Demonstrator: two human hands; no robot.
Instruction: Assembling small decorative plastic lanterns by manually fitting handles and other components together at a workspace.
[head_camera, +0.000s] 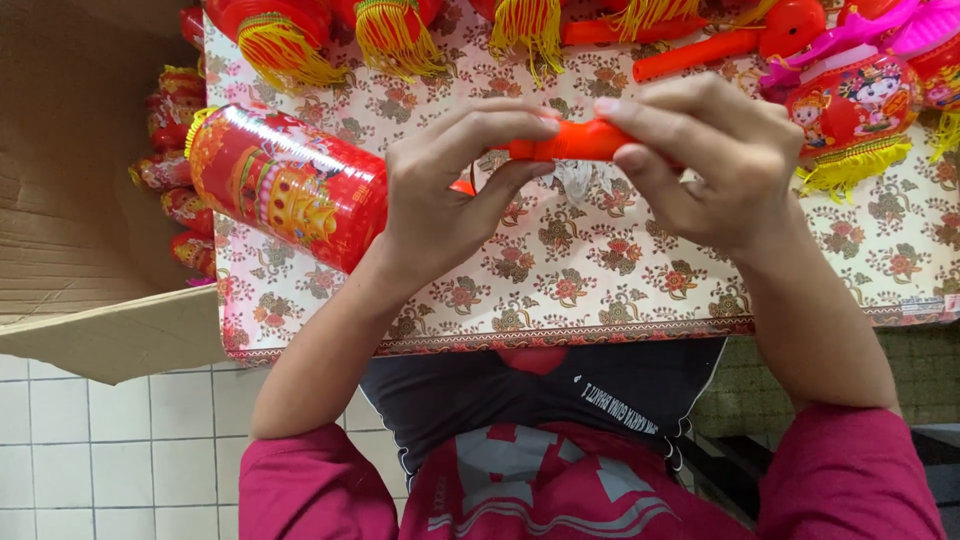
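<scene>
Both hands are up over the middle of the surface (600, 270), pinching a slim orange plastic stick (570, 142) between them. The left hand (450, 190) is curled round its left end, thumb and fingertips closed on it, and the right hand (710, 160) grips the right end the same way, so neither is free.

The stick looks like light, hollow, fairly stiff plastic, smooth enough to slip, so I'd guess holding it near the ends with fingertips is about right. Squeeze or bend too hard and it'd probably crack.

A red cylindrical paper lantern (285, 185) lies on its side just left of the left hand. It looks thin-skinned and easy to crush.

As for containers, there's an open cardboard box (70, 200) at the left edge with more shiny red decorations (170, 170) stacked along its side; I can't tell how full it is. Tasselled lanterns (400, 30) line the far edge.
</scene>
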